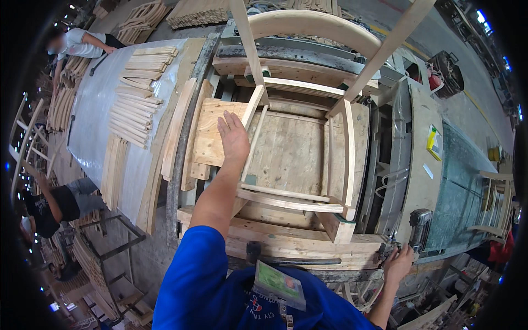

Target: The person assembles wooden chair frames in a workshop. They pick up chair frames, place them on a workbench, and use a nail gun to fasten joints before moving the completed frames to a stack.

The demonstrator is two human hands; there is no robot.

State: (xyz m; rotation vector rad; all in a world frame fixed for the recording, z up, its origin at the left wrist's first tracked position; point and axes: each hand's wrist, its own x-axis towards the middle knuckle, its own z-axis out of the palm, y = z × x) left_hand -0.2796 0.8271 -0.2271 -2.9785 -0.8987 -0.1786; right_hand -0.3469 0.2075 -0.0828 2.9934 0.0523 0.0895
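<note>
A pale wooden chair frame (348,154) sits in a clamping press with heavy wooden blocks around it. Its back posts and curved top rail (313,27) stand at the far side. My left hand (234,136) lies with fingers stretched out over a plywood block (212,129), right beside the frame's left rail. My right hand (397,264) is at the press's near right corner, fingers curled at a small dark fitting (385,252); what exactly they grip is hidden. A black-handled tool (421,220) rests just beyond it.
Left of the press, a plastic-covered table (93,118) carries several bundles of wooden slats (132,118). Two people stand by that table. A yellow-and-white packet (434,143) lies on the right-hand ledge. A long dark bar (300,261) runs along the near beam.
</note>
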